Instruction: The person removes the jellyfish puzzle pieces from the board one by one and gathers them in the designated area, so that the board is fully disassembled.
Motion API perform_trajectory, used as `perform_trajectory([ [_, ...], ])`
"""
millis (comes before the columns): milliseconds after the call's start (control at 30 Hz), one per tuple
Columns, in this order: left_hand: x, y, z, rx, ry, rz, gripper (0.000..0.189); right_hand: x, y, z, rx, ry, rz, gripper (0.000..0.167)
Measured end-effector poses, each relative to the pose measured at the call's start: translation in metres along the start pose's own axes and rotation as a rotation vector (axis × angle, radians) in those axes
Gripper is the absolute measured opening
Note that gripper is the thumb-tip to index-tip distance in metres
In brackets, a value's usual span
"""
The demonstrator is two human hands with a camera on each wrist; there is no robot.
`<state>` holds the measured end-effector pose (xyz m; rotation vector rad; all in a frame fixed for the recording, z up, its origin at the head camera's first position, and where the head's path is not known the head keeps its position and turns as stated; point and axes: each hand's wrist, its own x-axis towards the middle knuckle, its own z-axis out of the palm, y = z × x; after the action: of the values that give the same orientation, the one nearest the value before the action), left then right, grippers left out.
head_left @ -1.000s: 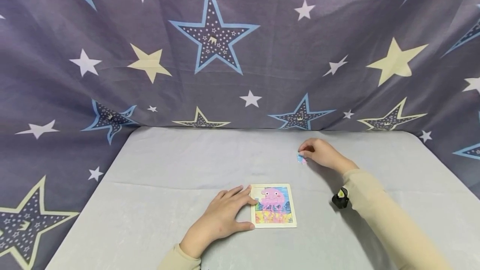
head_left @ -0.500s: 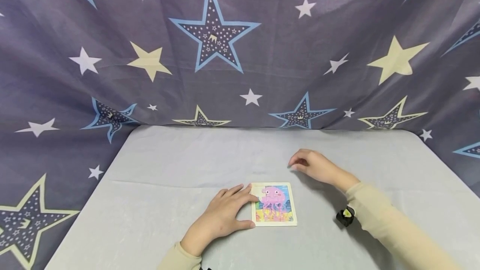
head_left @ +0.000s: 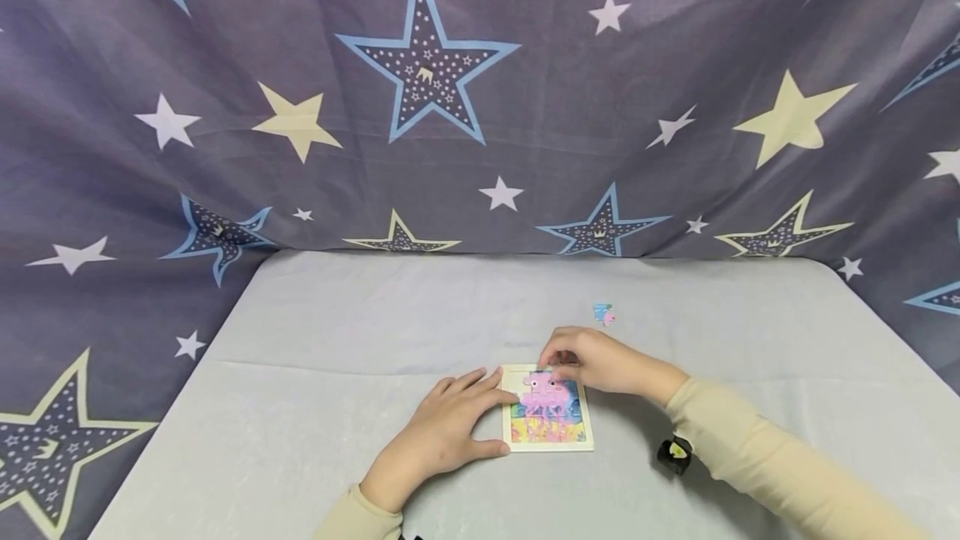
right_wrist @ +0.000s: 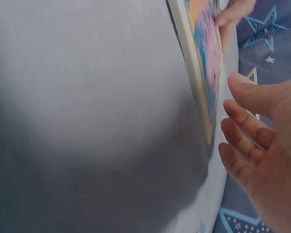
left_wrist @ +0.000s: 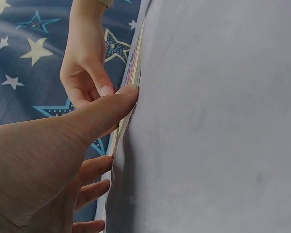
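A square jigsaw puzzle [head_left: 551, 447] with a cream frame and a pink jellyfish picture lies on the table; its upper left part shows bare cream. Along its left edge my left hand [head_left: 442, 427] rests with fingers spread, the index finger reaching onto the picture. In the left wrist view, the thumb [left_wrist: 128, 91] touches the frame's edge. My right hand [head_left: 596, 357] is over the upper right part, fingers bent. Whether a piece is between its fingertips is hidden. In the right wrist view, several fingers [right_wrist: 235, 126] are loosely curled. A blue and pink puzzle piece [head_left: 604, 313] lies behind the right hand.
The table [head_left: 315, 440] has a light grey cloth. Behind and beside it hangs a dark curtain [head_left: 525, 107] with stars. A dark wrist device [head_left: 675, 455] sits on the right sleeve.
My right hand has moved left and nearer, from the loose puzzle piece to the puzzle's upper right. The loose piece stays in place and is uncovered. My left hand has hardly moved.
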<state>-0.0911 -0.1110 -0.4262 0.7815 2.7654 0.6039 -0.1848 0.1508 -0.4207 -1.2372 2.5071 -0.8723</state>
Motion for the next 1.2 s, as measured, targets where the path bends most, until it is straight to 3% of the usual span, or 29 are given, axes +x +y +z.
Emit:
perform_trajectory([
  [233, 0.0, -0.001, 0.0, -0.006, -0.012, -0.009, 0.056, 0.008, -0.005, 0.005, -0.029, -0.054, -0.019, 0.017],
  [533, 0.0, -0.001, 0.0, -0.01, -0.009, -0.006, 0.057, 0.014, -0.005, 0.0, -0.098, -0.178, -0.03, 0.036],
  [1200, -0.001, 0.001, -0.002, -0.012, -0.026, -0.021, 0.059, 0.029, -0.013, -0.003, -0.154, -0.243, -0.04, 0.027],
])
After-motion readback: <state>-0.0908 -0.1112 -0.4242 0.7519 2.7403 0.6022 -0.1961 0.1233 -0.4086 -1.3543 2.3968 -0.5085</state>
